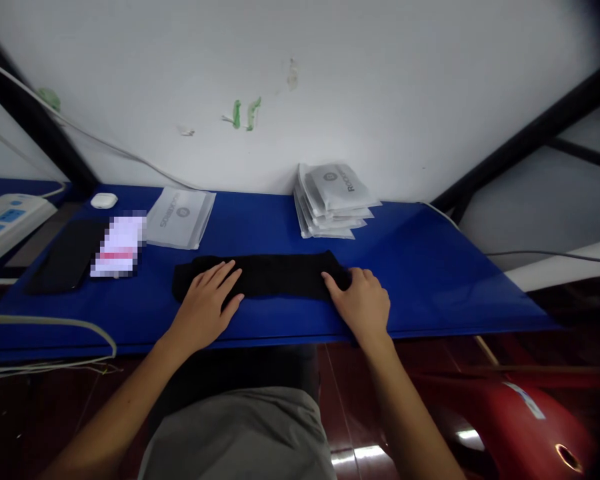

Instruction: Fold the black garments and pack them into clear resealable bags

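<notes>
Well, from the black cloth [285, 275] on the table [430, 267], a dark phone [63, 263] lies at nine o'clock, a flat bag [177, 223] at ten. My left hand [213, 300] rests spread, gripping nothing; stacked bags [333, 197] sit at one; my right hand [365, 300] touches the cloth's three-o'clock end, grip unclear.

A matte black cloth [285, 275], folded into a long, narrow strip, lies flat and crosswise on the blue bench [430, 267], its layered left end reaching just past the spread left fingers [219, 275] on top, its right end at the right fingers [363, 277].
</notes>
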The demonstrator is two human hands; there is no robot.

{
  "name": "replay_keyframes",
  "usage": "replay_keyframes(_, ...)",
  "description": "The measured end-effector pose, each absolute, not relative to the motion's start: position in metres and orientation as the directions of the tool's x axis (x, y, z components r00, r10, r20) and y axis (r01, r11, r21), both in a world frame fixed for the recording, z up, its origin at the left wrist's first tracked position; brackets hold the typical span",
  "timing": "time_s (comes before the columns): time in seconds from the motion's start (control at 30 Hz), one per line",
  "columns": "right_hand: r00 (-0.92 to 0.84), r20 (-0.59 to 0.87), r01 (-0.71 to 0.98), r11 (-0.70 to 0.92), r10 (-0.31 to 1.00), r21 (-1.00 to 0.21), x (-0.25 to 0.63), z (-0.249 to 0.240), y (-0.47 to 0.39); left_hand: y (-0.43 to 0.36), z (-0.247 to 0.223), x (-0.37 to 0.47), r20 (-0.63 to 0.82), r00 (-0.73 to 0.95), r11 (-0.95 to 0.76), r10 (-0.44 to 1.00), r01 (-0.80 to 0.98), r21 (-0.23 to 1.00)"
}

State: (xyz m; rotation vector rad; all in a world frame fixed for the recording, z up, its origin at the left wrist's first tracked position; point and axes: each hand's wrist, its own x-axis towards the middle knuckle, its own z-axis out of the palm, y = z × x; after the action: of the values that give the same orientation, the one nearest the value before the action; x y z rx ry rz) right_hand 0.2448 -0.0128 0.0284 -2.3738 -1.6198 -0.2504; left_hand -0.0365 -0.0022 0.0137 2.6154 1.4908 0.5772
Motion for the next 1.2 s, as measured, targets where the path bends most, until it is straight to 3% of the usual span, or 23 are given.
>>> replay_keyframes(0.1, 0.428, 0.142, 0.903, -0.417, 0.892, -0.1, 0.244, 0.04, -0.014, -0.002, 0.013, -0.037, 0.292, 0.457, -0.529, 0.84, 0.809, 0.257)
replay_keyframes(0.27, 0.463, -0.017, 0.866, -0.457, 0.886, -0.206, 0.244, 0.049, -0.007, -0.002, 0.012, -0.037, 0.301, 0.451, -0.528, 0.84, 0.806, 0.266)
replay_keyframes(0.6, 0.463, 0.123, 0.771, -0.33, 0.878, -0.544, 0.249, 0.037, -0.004, -0.002, 0.013, -0.038, 0.325, 0.457, -0.548, 0.828, 0.784, 0.292)
replay_keyframes(0.8, 0.508, 0.19, 0.64, -0.221, 0.84, -0.736, 0.25, 0.038, -0.006, -0.003, 0.019, -0.051, 0.524, 0.327, -0.541, 0.787, 0.775, 0.328)
replay_keyframes(1.03, 0.438, 0.421, 0.755, -0.071, 0.794, -0.652, 0.209, 0.061, -0.008, -0.004, 0.016, -0.065, 0.603, 0.14, -0.453, 0.785, 0.794, 0.406)
replay_keyframes(1.2, 0.135, 0.419, 0.9, 0.065, 0.898, -0.43, 0.162, 0.07, -0.013, -0.005, 0.017, -0.065, 0.587, 0.103, -0.43, 0.803, 0.782, 0.452)
